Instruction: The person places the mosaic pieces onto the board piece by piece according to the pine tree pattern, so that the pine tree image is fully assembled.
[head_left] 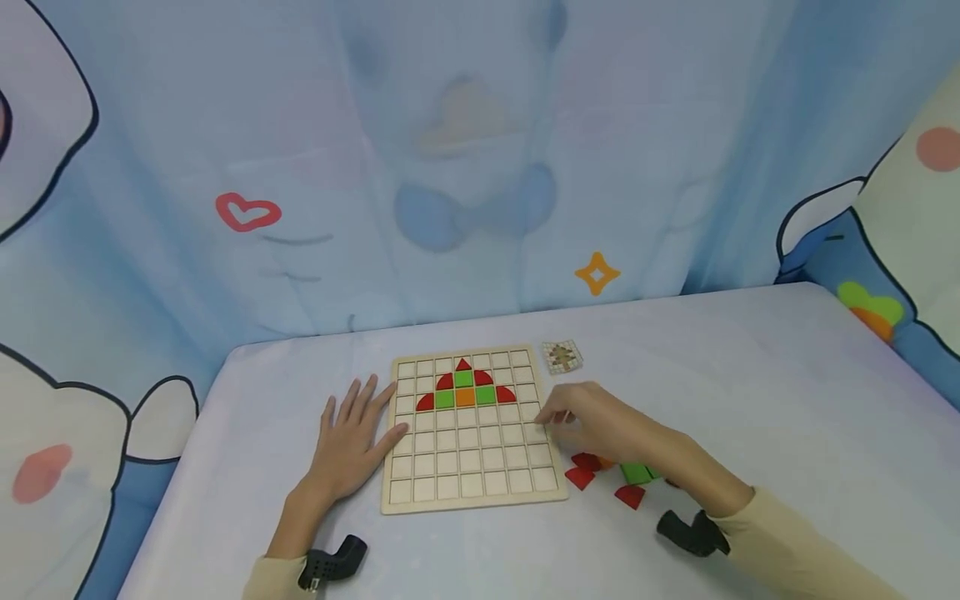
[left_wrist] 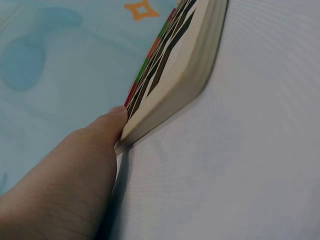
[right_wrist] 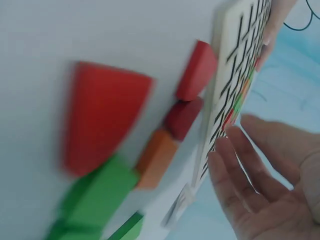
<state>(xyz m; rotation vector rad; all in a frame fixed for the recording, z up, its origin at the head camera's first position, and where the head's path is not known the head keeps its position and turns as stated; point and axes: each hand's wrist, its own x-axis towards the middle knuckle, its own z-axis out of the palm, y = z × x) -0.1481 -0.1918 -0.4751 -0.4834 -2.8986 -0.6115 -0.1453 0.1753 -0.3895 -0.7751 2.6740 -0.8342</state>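
Observation:
A wooden grid board (head_left: 468, 483) lies on the table. In its upper rows, green squares (head_left: 444, 398) and an orange square (head_left: 466, 397) sit among red rounded pieces (head_left: 506, 394), with a red triangle (head_left: 463, 364) on top. My left hand (head_left: 348, 450) lies spread at the board's left edge, thumb (left_wrist: 107, 125) and fingertips touching it. Over the right edge hovers my right hand (head_left: 592, 421), its fingers (right_wrist: 230, 185) loosely bent and the thumb close to them. No piece shows in its grasp, though the fingertips partly overlap.
Loose pieces lie by the board's lower right: red rounded ones (head_left: 630, 497), green ones (head_left: 636, 473) and an orange one (right_wrist: 156, 159), partly under the right forearm. A small pattern card (head_left: 562, 357) lies beyond the upper right corner. A patterned blue curtain (head_left: 480, 167) hangs behind the table.

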